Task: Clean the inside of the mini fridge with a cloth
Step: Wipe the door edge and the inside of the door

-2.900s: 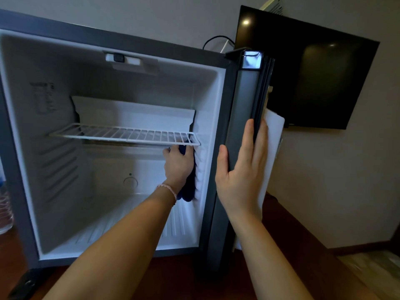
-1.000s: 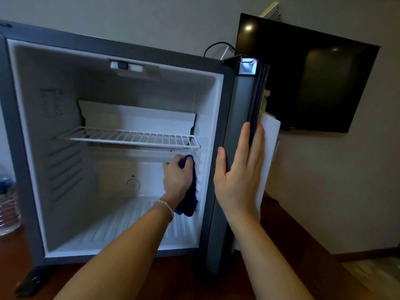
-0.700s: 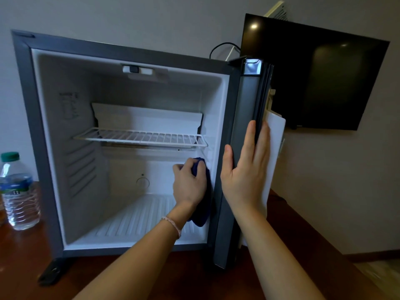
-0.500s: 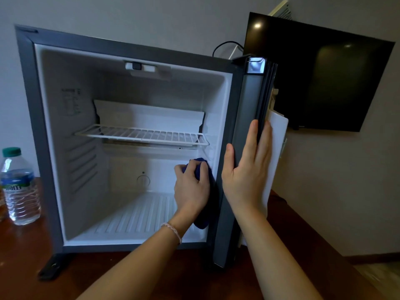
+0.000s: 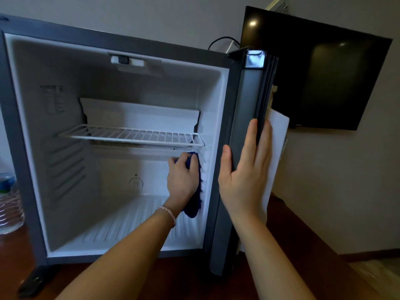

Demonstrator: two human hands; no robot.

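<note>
The mini fridge (image 5: 19, 131) stands open on a wooden surface, white inside, with a wire shelf (image 5: 132, 135) across the middle. My left hand (image 5: 183, 178) is inside, below the shelf, gripping a dark blue cloth (image 5: 193, 202) and pressing it against the ribbed right inner wall. The cloth hangs down below my palm. My right hand (image 5: 246, 174) rests flat with straight fingers on the edge of the open door (image 5: 249, 105), thumb on the inner side.
A black TV (image 5: 313, 79) hangs on the wall behind the door. A water bottle (image 5: 8, 204) stands at the left edge beside the fridge. A black cable (image 5: 218, 41) runs behind the fridge top. Brown wooden tabletop (image 5: 324, 267) extends to the right.
My left hand with the cloth has slid up along the right inner wall toward the wire shelf. The view shifted left, cutting off most of the bottle. My right hand stays on the door edge.
</note>
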